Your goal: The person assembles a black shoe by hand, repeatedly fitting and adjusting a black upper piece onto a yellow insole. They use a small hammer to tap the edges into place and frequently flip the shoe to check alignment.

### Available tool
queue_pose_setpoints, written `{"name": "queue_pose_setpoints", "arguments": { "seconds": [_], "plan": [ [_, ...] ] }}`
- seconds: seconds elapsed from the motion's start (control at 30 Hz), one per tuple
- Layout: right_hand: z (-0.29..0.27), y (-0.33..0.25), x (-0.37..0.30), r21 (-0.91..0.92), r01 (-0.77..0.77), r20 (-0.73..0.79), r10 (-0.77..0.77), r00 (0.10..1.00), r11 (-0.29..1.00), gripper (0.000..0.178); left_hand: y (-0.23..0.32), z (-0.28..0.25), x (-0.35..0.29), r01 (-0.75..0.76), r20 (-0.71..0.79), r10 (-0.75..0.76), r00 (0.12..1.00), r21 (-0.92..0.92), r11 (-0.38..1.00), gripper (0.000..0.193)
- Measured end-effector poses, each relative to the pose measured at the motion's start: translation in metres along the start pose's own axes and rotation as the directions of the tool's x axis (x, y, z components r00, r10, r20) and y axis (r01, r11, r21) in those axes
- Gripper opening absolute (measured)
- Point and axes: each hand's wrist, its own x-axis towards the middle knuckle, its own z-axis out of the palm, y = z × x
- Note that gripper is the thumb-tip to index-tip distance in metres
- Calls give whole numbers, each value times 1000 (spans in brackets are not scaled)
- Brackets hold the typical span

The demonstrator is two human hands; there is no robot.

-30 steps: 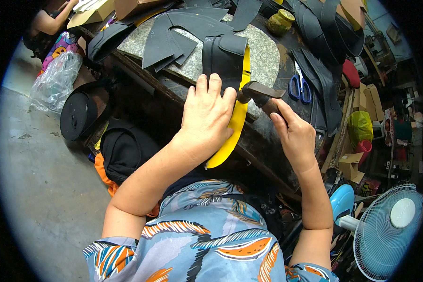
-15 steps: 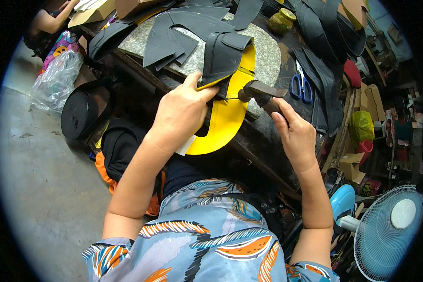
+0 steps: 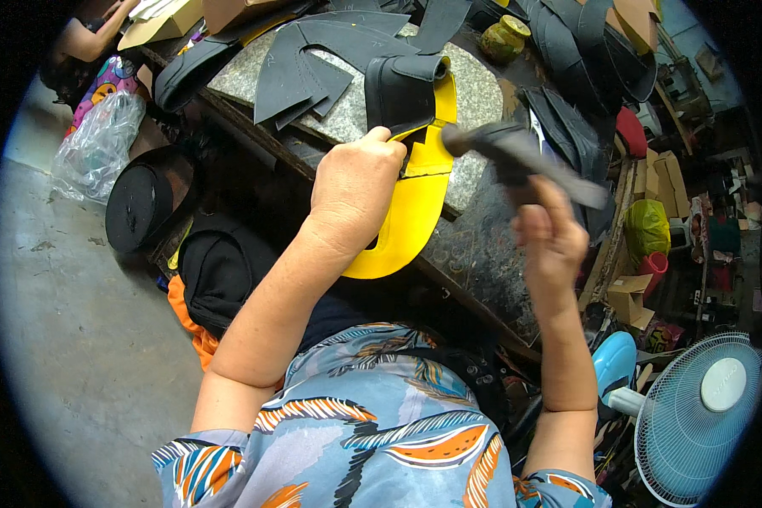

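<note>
Lifting since a moment ago, the right hand grips the blurred hammer above the yellow piece the left hand pinches.

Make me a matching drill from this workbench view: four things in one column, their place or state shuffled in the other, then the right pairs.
Things:
1. hammer
2. yellow curved piece
3. electric fan
4. small olive jar

Places or states:
A. lower right corner, beside the person
B. held raised in the right hand, blurred
C. far end of the stone slab
D. pinned under the left hand, overhanging the bench edge

Pairs: 1-B, 2-D, 3-A, 4-C
</note>
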Motion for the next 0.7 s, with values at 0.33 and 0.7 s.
{"name": "queue_pose_setpoints", "arguments": {
  "seconds": [0.33, 0.7],
  "plan": [
    [1, -5, -1, -9, 0, 21, 0, 1000, 1000, 30, -2, -1, 2, 8, 28, -7, 1000, -42, 999, 9],
    [-10, 0, 4, -70, 73, 82, -67, 994, 995, 33, 0, -3, 3, 8, 34, -7, 999, -20, 1000, 8]
  ]
}}
